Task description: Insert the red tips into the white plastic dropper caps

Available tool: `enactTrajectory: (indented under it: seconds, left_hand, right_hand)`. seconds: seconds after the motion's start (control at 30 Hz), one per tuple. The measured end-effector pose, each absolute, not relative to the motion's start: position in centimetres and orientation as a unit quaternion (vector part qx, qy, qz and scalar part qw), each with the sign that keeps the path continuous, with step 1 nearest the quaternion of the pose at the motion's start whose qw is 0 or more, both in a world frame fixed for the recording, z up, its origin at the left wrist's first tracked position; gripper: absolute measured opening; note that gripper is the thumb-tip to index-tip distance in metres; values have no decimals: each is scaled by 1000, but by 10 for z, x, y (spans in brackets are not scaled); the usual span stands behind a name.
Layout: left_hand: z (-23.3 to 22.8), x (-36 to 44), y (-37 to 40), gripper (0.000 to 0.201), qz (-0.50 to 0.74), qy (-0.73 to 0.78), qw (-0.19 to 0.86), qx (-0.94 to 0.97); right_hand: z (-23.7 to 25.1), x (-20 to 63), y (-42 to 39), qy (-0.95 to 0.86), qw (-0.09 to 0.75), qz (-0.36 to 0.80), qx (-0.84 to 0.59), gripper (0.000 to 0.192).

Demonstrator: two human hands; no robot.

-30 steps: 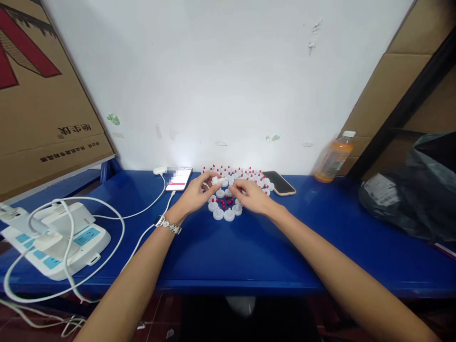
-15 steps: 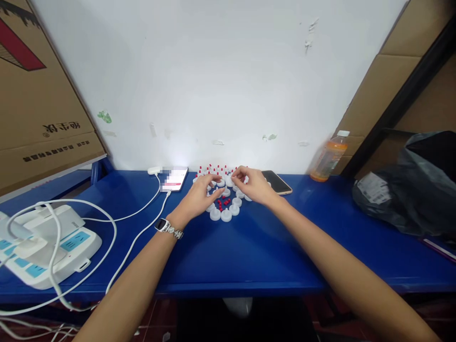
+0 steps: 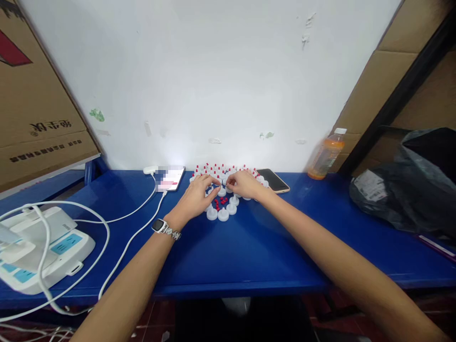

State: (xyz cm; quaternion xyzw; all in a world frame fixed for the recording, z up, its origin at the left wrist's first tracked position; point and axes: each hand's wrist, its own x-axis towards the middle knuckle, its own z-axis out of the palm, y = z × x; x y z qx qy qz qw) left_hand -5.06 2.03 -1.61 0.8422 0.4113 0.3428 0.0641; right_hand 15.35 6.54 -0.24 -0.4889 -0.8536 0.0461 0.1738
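Observation:
White round nozzle caps (image 3: 223, 215) stand in a cluster on the blue table, with several small red tips (image 3: 217, 204) lying loose among them. At the back of the cluster, more of the caps carry red tips (image 3: 215, 167). My left hand (image 3: 201, 192) reaches in from the left side, its thumb and fingers apart around the caps and nothing seen between them. From the right, my right hand (image 3: 242, 184) bends over the cluster with thumb and fingertips pinched together close to a white cap. What the pinch holds is hidden.
To the left lie a lit phone (image 3: 173, 179) on a cable and a white power strip (image 3: 67, 244) with looping cords. A dark-screened phone (image 3: 273, 180) rests behind my right wrist. An orange drink bottle (image 3: 326, 156) and a dark plastic bag (image 3: 395, 190) stand farther right.
My right hand has lowered slightly, with its fingertips now nearer the table in the middle of the cluster. My left hand keeps about the same pose. The whole view has shifted a little.

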Motion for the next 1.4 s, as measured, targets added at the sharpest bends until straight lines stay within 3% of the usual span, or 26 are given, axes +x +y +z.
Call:
enactTrajectory:
  seconds: [0.17, 0.37, 0.53, 0.7, 0.87, 1.0, 1.13, 1.4]
  left_hand:
    - [-15, -48, 18, 21, 326, 409, 58, 850]
    - [-14, -46, 16, 23, 326, 417, 59, 847]
    - [-15, -45, 17, 23, 326, 415, 58, 848]
    - [-14, -45, 18, 23, 328, 417, 62, 845]
    - [-14, -45, 18, 22, 338, 415, 56, 843]
    - [-14, -46, 15, 25, 365, 411, 54, 833]
    - [-10, -44, 11, 38, 396, 390, 71, 828]
    - [-6, -42, 5, 36, 414, 340, 131, 834]
  right_hand:
    - [1, 155, 66, -856, 150, 72, -489, 18]
    - [6, 172, 64, -809, 204, 21, -551, 25]
    - [11, 177, 66, -801, 152, 11, -579, 21]
    - [13, 173, 61, -818, 152, -5, -554, 38]
    - [9, 179, 54, -850, 115, -55, -511, 27]
    - [13, 177, 43, -815, 245, -33, -524, 25]
    - [10, 159, 24, -754, 395, 128, -508, 29]
    - [-9, 137, 14, -749, 441, 251, -427, 45]
